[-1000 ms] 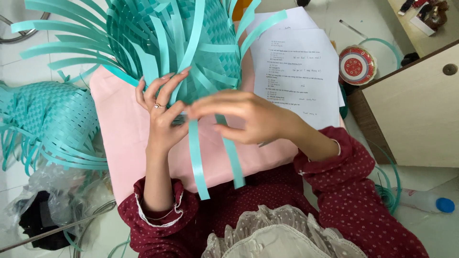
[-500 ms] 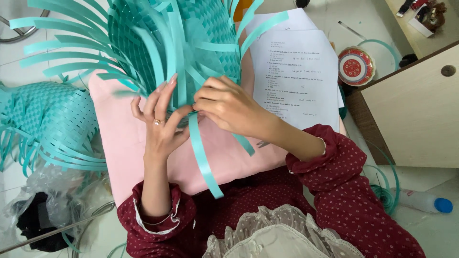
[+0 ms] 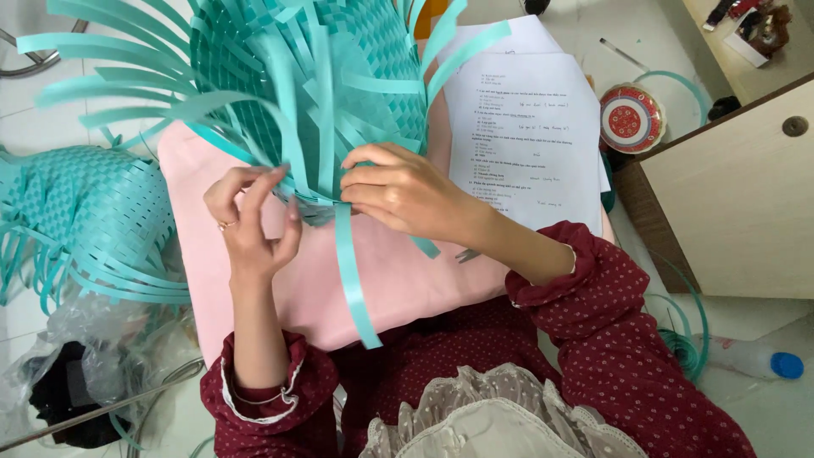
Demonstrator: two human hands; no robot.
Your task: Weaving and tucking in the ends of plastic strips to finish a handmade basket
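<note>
Basket (image 3: pixel 314 76), half woven, teal, on pink board (image 3: pixel 280 288) in lap. Right hand (image 3: pixel 407 191) pinches loose strip (image 3: pixel 352 280) at the rim; left hand (image 3: pixel 250 225) fingers pinch neighbouring strips. Best keep strip flat, pull snug.

smooth plastic woven basket (image 3: pixel 280 76), matt pink cloth (image 3: pixel 381 280)
</note>
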